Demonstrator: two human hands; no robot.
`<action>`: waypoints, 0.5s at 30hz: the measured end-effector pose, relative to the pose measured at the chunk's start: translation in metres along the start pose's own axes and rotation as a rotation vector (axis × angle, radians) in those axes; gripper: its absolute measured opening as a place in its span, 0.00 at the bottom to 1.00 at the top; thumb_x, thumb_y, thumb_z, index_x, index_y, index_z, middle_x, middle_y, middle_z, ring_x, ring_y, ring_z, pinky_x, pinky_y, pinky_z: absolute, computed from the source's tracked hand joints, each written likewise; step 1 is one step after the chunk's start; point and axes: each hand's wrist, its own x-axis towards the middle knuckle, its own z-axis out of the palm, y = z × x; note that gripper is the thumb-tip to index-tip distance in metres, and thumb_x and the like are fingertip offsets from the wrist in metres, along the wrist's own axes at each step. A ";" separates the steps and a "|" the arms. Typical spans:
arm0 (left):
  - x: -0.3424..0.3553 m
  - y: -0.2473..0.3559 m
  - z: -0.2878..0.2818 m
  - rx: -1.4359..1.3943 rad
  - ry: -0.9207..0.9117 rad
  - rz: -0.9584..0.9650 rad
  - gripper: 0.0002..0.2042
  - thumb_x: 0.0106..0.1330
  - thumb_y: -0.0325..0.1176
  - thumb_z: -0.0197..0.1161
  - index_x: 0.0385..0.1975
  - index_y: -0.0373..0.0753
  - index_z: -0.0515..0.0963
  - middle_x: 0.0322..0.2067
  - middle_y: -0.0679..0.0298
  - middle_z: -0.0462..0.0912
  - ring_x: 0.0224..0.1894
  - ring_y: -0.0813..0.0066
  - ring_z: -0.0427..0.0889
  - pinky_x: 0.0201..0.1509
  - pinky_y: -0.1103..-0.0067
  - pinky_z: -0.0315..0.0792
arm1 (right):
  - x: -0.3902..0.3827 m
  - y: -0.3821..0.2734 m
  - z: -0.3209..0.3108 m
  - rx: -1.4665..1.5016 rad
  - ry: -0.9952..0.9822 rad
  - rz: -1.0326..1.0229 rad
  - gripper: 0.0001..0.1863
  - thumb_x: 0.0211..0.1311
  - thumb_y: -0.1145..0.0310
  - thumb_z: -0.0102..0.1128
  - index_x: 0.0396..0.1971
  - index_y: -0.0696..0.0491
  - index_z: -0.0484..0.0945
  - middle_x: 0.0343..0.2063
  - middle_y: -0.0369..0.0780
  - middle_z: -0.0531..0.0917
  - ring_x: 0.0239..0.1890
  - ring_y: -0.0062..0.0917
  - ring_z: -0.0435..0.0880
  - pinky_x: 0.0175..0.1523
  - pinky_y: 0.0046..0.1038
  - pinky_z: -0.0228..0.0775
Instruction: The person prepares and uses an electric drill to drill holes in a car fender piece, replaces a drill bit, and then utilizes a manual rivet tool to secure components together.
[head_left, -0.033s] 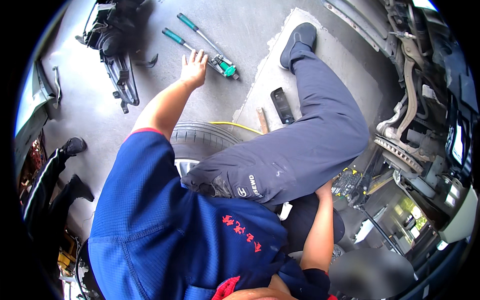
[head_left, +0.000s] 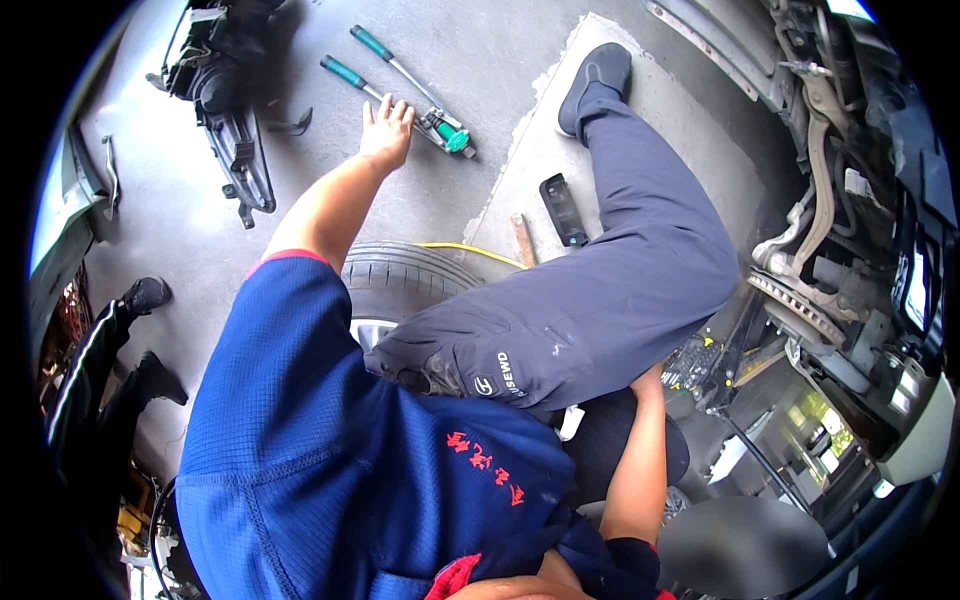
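Slanting toward lower right, the teal-gripped, two-handled metal tool [head_left: 445,130] runs behind the nearer left hand's [head_left: 386,141] parted fingers, contact unclear.

Ahead of you and a little to your left, the long-handled hand tool [head_left: 452,137] lies on the bare grey floor [head_left: 440,195], its two slim, silvery arms spread into a narrow V with dark-tipped green grips at the far ends. You can see the arms meet at a compact head with a bright green body and metal linkages, its short greyish nose pointing rightward and back toward you; part of the left arm is hidden from view.
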 end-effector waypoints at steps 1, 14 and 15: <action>0.010 -0.004 -0.006 -0.014 -0.070 0.026 0.26 0.67 0.29 0.59 0.67 0.44 0.70 0.72 0.61 0.67 0.79 0.57 0.57 0.78 0.45 0.51 | -0.002 -0.007 -0.001 0.063 0.016 0.019 0.24 0.65 0.61 0.63 0.56 0.60 0.80 0.58 0.57 0.81 0.63 0.53 0.77 0.65 0.41 0.71; 0.065 -0.045 -0.229 -0.250 -0.018 0.384 0.12 0.69 0.36 0.62 0.45 0.37 0.85 0.34 0.52 0.89 0.34 0.55 0.88 0.43 0.65 0.81 | 0.011 -0.006 0.009 0.119 -0.108 -0.024 0.21 0.66 0.65 0.60 0.54 0.62 0.80 0.51 0.55 0.85 0.59 0.53 0.81 0.61 0.41 0.73; 0.066 -0.049 -0.234 -0.302 -0.006 0.371 0.13 0.71 0.36 0.61 0.47 0.37 0.85 0.35 0.52 0.89 0.34 0.57 0.88 0.44 0.65 0.81 | 0.011 -0.015 0.008 0.120 -0.095 0.077 0.20 0.66 0.66 0.60 0.53 0.62 0.80 0.50 0.55 0.86 0.57 0.52 0.82 0.59 0.40 0.74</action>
